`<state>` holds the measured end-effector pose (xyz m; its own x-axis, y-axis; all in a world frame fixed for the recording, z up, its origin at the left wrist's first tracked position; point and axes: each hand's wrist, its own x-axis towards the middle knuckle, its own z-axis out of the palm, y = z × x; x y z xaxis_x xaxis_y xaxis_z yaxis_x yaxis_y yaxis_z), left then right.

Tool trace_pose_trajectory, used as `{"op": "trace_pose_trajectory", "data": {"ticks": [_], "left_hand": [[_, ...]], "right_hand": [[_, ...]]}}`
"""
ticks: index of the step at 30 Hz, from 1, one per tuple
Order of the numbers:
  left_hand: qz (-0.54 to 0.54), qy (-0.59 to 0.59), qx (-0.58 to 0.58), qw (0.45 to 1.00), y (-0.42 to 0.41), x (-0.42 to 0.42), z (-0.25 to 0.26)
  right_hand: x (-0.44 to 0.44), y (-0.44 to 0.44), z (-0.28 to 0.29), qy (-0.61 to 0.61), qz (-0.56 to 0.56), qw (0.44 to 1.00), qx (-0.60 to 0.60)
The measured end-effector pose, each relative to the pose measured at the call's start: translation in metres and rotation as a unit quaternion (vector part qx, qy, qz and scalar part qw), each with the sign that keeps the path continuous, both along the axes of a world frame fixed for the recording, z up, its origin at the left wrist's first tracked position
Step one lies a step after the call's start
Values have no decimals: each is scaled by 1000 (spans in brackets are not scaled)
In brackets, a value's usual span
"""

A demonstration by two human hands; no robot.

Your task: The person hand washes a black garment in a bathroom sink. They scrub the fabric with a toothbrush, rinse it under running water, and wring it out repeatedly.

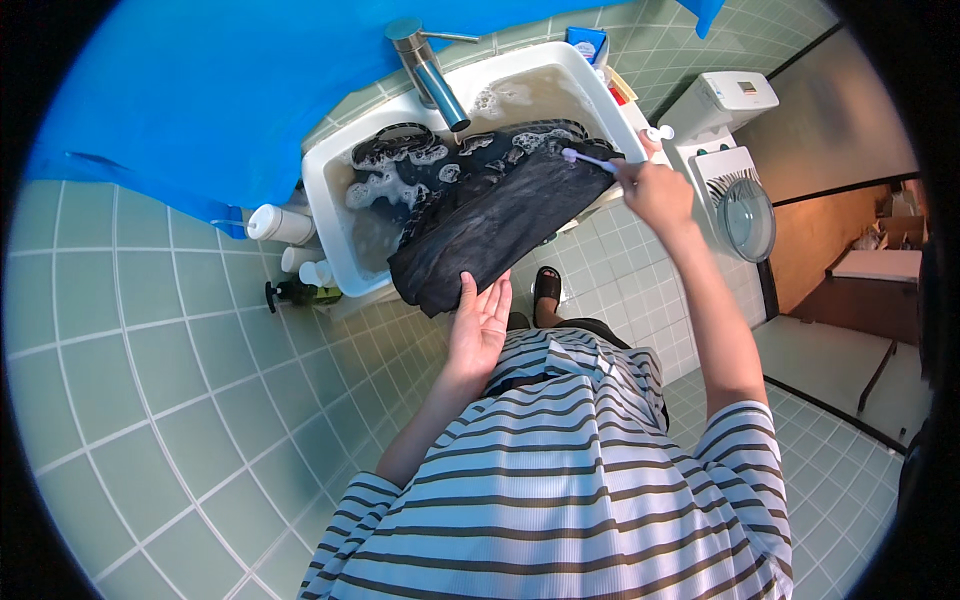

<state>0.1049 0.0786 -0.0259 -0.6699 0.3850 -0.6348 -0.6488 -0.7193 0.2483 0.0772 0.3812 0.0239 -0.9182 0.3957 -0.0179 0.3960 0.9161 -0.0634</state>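
Observation:
A wet black fabric bag (487,225), or a similar dark cloth item with straps, lies over the front rim of a white sink (339,251). Its far part sits in cloudy, sudsy water. My left hand (481,322) supports the near left edge, thumb on top and fingers beneath. In my right hand (660,196) is a pale purple toothbrush (589,159), its head touching the cloth near the right end, where a little foam shows. Black braided straps (397,142) loop in the suds behind. Above the water stands a metal faucet (435,75).
White bottles (281,223) and a dark pump bottle (304,294) stand left of the sink. At its right are a blue packet (586,43) and a white-capped bottle (658,135). A toilet (724,165) is farther right. Blue sheeting (195,82) covers the wall behind.

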Motion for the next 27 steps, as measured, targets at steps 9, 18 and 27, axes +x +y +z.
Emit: {"op": "trace_pose_trajectory", "data": {"ticks": [9,18,27], "left_hand": [[15,-25,-11,1000,3,0,4],[20,-41,-1,999,1,0,1],[19,-28,-15,999,2,1,0]], "right_hand": [[3,-6,11,1,73,997,40],[23,14,57,-12,35,999,5],[-24,-15,-10,42,76,996,33]]}}
